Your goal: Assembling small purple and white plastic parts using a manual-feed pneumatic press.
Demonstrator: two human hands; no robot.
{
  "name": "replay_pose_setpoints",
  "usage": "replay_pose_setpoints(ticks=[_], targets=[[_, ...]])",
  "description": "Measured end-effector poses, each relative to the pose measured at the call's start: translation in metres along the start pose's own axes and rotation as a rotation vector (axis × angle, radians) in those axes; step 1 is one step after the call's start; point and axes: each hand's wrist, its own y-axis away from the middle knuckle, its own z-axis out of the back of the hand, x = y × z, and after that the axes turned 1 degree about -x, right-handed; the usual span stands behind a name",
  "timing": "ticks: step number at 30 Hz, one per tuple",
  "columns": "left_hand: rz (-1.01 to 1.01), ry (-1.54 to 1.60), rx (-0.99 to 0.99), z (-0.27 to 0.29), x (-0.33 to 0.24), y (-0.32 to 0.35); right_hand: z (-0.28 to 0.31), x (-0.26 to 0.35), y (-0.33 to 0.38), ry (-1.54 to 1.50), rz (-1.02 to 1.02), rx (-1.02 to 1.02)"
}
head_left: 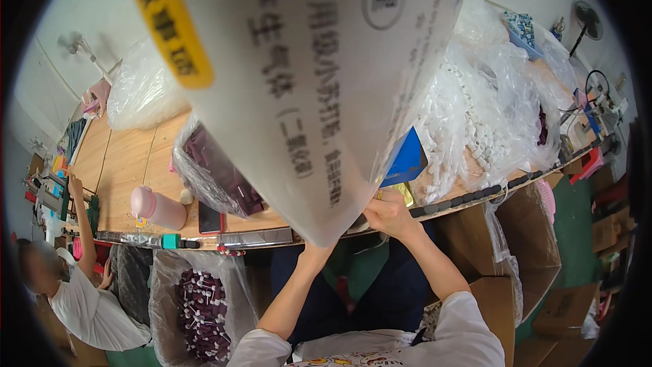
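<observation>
A large white translucent sheet or bag (305, 95) with dark print and a yellow patch hangs very close, blocking the middle of the view; I cannot tell which of the two it is. My left hand lies hidden behind its lower tip, with only the wrist and forearm (299, 282) showing. Beside the lower right edge of this white piece, my right hand (390, 216) is closed, fingers curled; whatever they grip is hidden. A yellow shiny thing (405, 194) and a blue box-like thing (405, 158) are just beyond my right hand.
On the wooden table (136, 149) are a pink bottle (157, 208), a phone (211, 219) and a plastic bag of purple pieces (217, 170). White pieces (448, 122) heap at right. Below are an open carton (536, 245) and purple-and-white parts (204, 312). Another person (95, 306) sits left.
</observation>
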Motion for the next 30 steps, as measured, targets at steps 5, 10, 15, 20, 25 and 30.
replay_pose_setpoints(ticks=[5,10,15,20,25,30], targets=[[-0.004,-0.190,0.002,0.005,0.032,0.006,0.032,-0.031,0.006,0.008,-0.513,-0.171],[-0.020,-0.090,0.130,-0.001,0.067,0.013,0.080,-0.100,0.020,0.594,-0.457,-0.007],[0.107,0.093,0.313,0.015,0.026,-0.012,0.081,-0.127,0.026,0.517,-0.417,0.163],[0.144,0.061,0.149,0.053,0.010,-0.007,0.070,-0.136,0.024,0.409,-0.341,0.126],[-0.157,0.103,0.133,0.045,0.011,-0.011,0.087,-0.193,0.063,0.268,-0.612,0.387],[-0.050,0.049,0.162,0.002,0.020,0.002,0.087,-0.184,0.063,0.592,-0.366,0.413]])
